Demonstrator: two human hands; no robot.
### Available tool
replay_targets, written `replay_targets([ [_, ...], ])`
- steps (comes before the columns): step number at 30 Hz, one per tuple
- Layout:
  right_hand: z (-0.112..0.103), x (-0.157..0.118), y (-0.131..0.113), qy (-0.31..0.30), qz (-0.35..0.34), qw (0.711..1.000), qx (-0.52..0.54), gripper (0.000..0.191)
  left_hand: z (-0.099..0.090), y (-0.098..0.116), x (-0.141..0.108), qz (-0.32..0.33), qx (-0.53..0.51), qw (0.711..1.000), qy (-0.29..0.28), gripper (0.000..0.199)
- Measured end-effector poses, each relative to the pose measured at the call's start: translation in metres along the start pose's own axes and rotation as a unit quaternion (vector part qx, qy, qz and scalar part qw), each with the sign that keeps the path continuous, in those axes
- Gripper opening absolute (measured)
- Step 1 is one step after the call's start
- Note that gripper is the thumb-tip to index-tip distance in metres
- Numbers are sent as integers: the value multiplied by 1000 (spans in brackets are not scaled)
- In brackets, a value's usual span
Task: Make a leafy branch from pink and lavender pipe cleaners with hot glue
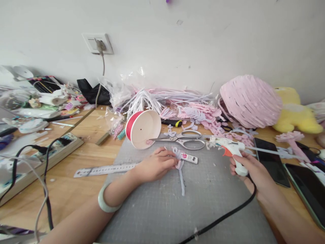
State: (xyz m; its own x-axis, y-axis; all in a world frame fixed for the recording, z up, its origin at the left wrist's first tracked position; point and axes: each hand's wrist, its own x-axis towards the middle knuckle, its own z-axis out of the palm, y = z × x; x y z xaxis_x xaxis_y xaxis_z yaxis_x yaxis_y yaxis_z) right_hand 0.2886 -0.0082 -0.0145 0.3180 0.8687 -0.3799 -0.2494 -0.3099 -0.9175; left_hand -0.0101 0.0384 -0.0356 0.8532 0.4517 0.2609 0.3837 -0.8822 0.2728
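My left hand [157, 165] rests low over the grey cutting mat [203, 206], its fingers closed on a looped lavender pipe cleaner [181, 181]. One end of that pipe cleaner trails toward me on the mat. Just beyond the fingertips lies a small white labelled piece [191, 158]. A white hot glue gun [235, 146] with an orange trigger is gripped by my right hand [255, 171], its nozzle pointing left. Scissors [191, 139] lie behind both hands, blades against a red ribbon spool [146, 130]. Left of the mat, a steel ruler [101, 170] runs partly under my left forearm.
Bundles of pink and white pipe cleaners [143, 101] line the wall. At the right are a big pink ball [250, 101], a yellow plush [294, 117] and two phones [271, 161]. A power strip [58, 152] stands left. The gun's black cord [223, 217] crosses the mat.
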Motion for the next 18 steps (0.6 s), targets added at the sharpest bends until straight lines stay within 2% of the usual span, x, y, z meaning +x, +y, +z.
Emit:
replay_targets([
  [4,-3,0,-8,8,35,997,74,32,1,0,0,-3,-13,1000,0,20],
  [6,-5,-2,-12,6,36,998,54,33,1,0,0,-7,-25,1000,5,20],
  [8,-6,-5,-12,-29,27,999,13,32,0,0,0,-21,-42,999,19,20],
  [10,-6,-7,-10,-71,-14,997,-27,28,-1,-1,-1,-48,-64,996,43,20],
  [12,-6,-9,-6,-82,-85,988,-102,27,-2,-2,-1,-83,-93,990,72,21],
  [14,-3,-12,-2,-49,-148,961,-227,31,-2,-3,-2,-112,-123,982,89,23],
  [16,0,-16,1,-1,-175,915,-363,39,-1,-4,-2,-134,-158,974,88,25],
  [18,4,-21,4,17,-194,867,-459,41,0,-4,-1,-149,-186,968,79,26],
])
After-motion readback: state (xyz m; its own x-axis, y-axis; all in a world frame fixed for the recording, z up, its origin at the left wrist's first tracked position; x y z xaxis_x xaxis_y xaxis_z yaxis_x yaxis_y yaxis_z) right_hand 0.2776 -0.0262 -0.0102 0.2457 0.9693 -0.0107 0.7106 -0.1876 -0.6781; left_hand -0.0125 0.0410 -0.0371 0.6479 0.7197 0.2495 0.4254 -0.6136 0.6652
